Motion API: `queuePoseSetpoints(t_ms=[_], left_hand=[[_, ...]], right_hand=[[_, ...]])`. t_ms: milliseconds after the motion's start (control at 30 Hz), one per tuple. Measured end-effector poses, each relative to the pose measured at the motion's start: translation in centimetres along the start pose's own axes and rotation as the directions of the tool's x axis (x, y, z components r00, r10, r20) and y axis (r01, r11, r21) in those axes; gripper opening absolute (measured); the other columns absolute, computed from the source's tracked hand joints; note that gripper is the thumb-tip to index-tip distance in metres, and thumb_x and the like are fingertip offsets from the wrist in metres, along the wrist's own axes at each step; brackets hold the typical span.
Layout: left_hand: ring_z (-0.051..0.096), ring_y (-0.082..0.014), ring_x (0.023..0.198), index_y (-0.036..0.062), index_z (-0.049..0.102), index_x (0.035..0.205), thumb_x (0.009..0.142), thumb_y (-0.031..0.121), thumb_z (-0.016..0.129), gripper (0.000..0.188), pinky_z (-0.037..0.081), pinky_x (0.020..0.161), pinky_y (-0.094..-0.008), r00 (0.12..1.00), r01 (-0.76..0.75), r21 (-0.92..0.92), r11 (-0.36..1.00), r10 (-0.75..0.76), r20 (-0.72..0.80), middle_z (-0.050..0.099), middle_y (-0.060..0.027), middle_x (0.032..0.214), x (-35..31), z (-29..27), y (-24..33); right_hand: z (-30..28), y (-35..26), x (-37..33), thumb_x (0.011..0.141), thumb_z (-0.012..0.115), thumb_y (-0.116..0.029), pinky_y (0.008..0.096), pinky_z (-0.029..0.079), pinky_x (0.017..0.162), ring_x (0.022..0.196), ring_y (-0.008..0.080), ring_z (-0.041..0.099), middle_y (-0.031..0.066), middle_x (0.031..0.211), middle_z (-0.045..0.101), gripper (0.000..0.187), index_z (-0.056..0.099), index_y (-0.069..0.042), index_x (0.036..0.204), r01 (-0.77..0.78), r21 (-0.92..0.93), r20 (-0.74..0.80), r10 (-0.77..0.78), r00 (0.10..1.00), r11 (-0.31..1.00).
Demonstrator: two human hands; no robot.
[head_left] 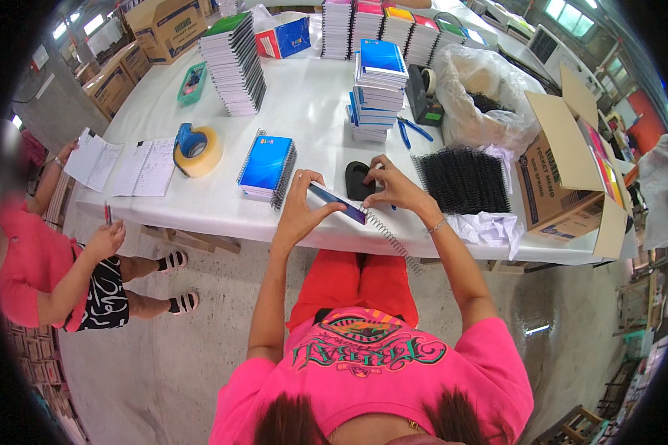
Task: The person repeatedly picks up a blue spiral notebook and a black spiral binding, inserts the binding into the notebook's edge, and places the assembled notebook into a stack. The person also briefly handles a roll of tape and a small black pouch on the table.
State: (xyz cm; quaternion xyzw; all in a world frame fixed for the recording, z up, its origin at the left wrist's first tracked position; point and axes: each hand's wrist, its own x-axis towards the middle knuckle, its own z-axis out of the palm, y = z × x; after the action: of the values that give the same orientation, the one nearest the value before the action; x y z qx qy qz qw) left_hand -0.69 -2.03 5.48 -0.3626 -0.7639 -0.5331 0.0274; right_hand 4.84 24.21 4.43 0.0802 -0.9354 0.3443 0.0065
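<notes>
My left hand point(301, 209) is closed around a small blue-covered memo pad point(338, 203), thumb along the near side, held tilted above the table's front edge. At the pad's right end my right hand point(398, 188) pinches a dark spiral binding coil point(392, 241), whose long loose tail hangs down to the right. How far the coil runs through the pad's holes is too small to tell. Just behind my right fingers sits a black oval object point(358, 180). Left of my hands lies a short stack of spiral-bound blue memo pads point(266, 167).
Blue pads point(382, 63) rise in a tall stack ahead, beside blue-handled pliers point(404, 133) and a tape dispenser point(426, 96). Black coils point(464, 182) and an open carton point(564, 174) lie right. Left are a tape roll point(198, 150) and a co-worker point(33, 252) with an open notebook point(142, 167).
</notes>
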Motion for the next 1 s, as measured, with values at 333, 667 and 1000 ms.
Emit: queuePoseSetpoints(t_ms=[333, 667, 1000], left_hand=[[0.051, -0.0267, 0.092, 0.0028, 0.051, 0.101, 0.066, 0.034, 0.088, 0.06, 0.043, 0.083, -0.0351, 1.0, -0.014, 0.023, 1.0, 0.014, 0.018, 0.047, -0.0105, 0.097, 1.1, 0.6, 0.3], [0.052, -0.0265, 0.093, 0.003, 0.052, 0.103, 0.066, 0.036, 0.088, 0.062, 0.044, 0.081, -0.0352, 0.999, 0.001, 0.045, 0.999, -0.003, 0.035, 0.048, -0.0112, 0.1, 1.2, 1.2, -1.0], [0.052, -0.0264, 0.095, 0.0049, 0.052, 0.105, 0.064, 0.042, 0.088, 0.066, 0.045, 0.082, -0.036, 0.997, 0.038, 0.023, 0.999, -0.039, 0.065, 0.049, -0.0106, 0.1, 1.7, 2.7, -3.2]], right_hand=[[0.6, 1.7, -0.6, 0.071, 0.084, -0.021, 0.0424, 0.04, 0.105, 0.131, 0.0393, 0.043, 0.0224, 0.146, 0.037, 0.045, 0.063, -0.003, 0.107, 0.088, 0.078, -0.088, -0.081, 0.993, 0.993], [-0.5, 1.9, -2.3, 0.08, 0.074, -0.023, 0.0428, 0.035, 0.11, 0.135, 0.0431, 0.037, 0.0316, 0.146, 0.033, 0.036, 0.051, -0.001, 0.098, 0.044, 0.002, -0.251, -0.042, 0.967, 0.999], [1.4, -2.0, -6.8, 0.093, 0.062, -0.03, 0.0311, 0.035, 0.106, 0.126, 0.017, 0.042, 0.013, 0.146, 0.041, 0.026, 0.05, -0.008, 0.101, 0.063, 0.953, -0.073, 0.023, 0.997, 0.298]])
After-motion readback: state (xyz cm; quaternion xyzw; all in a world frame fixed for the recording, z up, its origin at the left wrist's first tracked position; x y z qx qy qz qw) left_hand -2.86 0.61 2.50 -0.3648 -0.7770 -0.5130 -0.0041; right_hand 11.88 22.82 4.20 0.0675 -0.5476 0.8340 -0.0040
